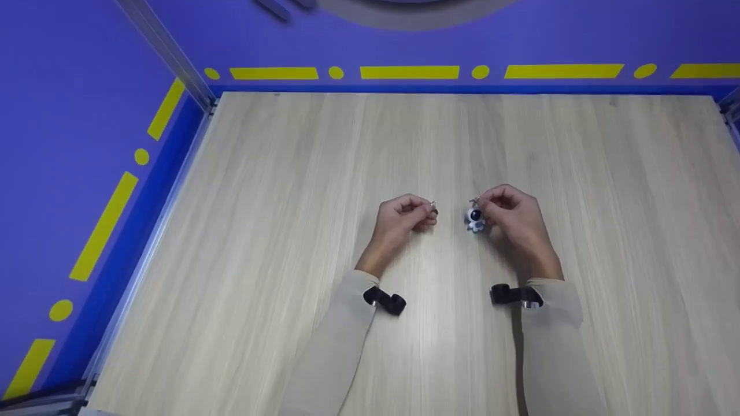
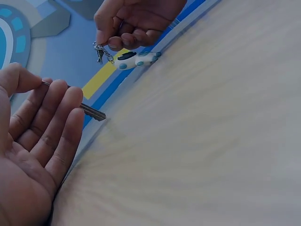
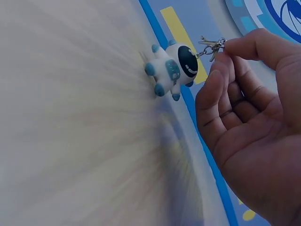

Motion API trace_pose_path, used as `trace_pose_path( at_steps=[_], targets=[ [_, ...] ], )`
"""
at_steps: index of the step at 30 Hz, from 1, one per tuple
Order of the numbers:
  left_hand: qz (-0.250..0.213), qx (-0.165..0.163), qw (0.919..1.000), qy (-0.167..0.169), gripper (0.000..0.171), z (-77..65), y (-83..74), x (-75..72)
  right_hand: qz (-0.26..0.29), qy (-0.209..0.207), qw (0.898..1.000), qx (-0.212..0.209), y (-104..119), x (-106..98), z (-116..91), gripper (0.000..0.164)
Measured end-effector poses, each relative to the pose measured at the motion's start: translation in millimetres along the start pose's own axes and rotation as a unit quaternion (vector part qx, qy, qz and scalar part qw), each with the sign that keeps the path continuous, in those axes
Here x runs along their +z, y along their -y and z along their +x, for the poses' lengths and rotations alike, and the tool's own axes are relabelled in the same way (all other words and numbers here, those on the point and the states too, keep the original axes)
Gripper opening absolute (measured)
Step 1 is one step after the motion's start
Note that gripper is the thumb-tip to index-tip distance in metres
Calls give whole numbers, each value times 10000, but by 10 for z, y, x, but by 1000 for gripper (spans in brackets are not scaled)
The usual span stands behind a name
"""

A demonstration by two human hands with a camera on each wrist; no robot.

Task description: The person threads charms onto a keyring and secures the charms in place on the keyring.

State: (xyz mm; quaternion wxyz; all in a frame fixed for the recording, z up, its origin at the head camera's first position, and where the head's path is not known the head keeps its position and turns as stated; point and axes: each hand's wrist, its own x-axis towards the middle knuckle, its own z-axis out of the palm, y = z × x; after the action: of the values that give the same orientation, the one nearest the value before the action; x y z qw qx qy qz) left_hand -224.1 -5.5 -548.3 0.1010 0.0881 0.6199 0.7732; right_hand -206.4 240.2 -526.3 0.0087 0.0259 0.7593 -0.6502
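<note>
My left hand [image 1: 399, 222] pinches a key [image 2: 93, 112] between thumb and fingers. The key's toothed blade sticks out past the fingers in the left wrist view, while its head is mostly hidden by them. A thin metal ring shows at the thumb tip. To the right, my right hand [image 1: 514, 216] pinches the metal clasp and chain [image 3: 214, 45] of an astronaut keychain [image 3: 171, 70]. The white and light-blue figure with a black visor hangs from that chain. Both hands are above the table, a short gap apart.
The wood-grain table [image 1: 277, 173] spreads around both hands. Blue panels with yellow marks [image 1: 409, 72] stand along its back and left edges. Each wrist wears a black camera strap [image 1: 384, 300].
</note>
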Motion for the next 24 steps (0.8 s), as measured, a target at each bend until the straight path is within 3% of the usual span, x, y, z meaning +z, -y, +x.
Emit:
trace_pose_path(
  at_steps=[8, 15, 24],
  targets=[
    [-66, -23, 9999, 109, 8, -5, 18, 5, -210, 242, 9991, -293, 90, 59, -25, 3],
    [34, 48, 9999, 147, 25, -17, 32, 7, -365, 384, 9976, -444, 156, 110, -25, 10],
    [207, 176, 9993, 272, 11, -27, 40, 22, -451, 714, 9958, -348, 169, 133, -30, 3]
  ],
)
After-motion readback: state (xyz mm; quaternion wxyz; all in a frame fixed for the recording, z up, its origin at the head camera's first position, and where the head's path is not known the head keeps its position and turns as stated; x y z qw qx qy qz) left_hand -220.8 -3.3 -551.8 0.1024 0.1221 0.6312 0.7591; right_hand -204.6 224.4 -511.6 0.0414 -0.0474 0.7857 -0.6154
